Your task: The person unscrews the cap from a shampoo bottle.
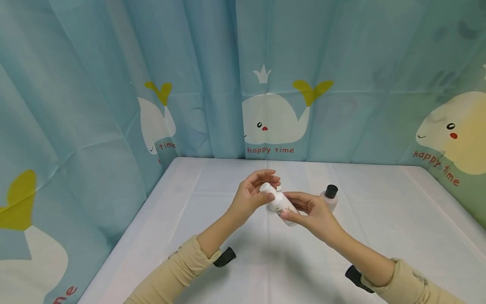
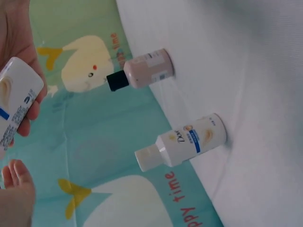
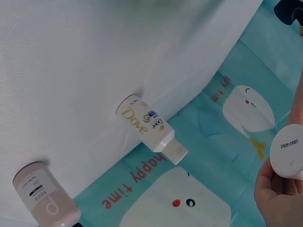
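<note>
head view: both hands meet over the middle of the white table (image 1: pixel 212 219), above the cloth. right hand (image 1: pixel 315 215) wraps fingers and thumb round the body of a small white bottle (image 1: pixel 282 206), held tilted w/ its cap end pointing far-left. left hand (image 1: pixel 250 196) has curled fingers pinching the bottle's white cap (image 1: pixel 267 189). just right of the hands and a bit farther back stands a pinkish bottle (image 1: pixel 329 198) w/ black cap, upright on the table. whale-print blue curtain (image 1: pixel 114 84) closes in the far and side edges. beige sleeves on both forearms.

left wrist view: picture is rotated. white bottle (image 2: pixel 16 101) shows at the left edge w/ right-hand fingers (image 2: pixel 33 111) round it; left fingertips (image 2: pixel 16 177) just below, can't tell their grip from here. on the table beyond: pinkish bottle (image 2: pixel 144 71), and a white dove bottle (image 2: pixel 182 142) standing beside it, apart from each other.

right wrist view: also rotated. flat base of the held bottle (image 3: pixel 288 151) at the right edge, date print on it, right hand (image 3: pixel 279 194) gripping below. dove bottle (image 3: pixel 149 128) mid-frame, pinkish bottle (image 3: pixel 45 194) lower left, both upright on the cloth by the curtain.
</note>
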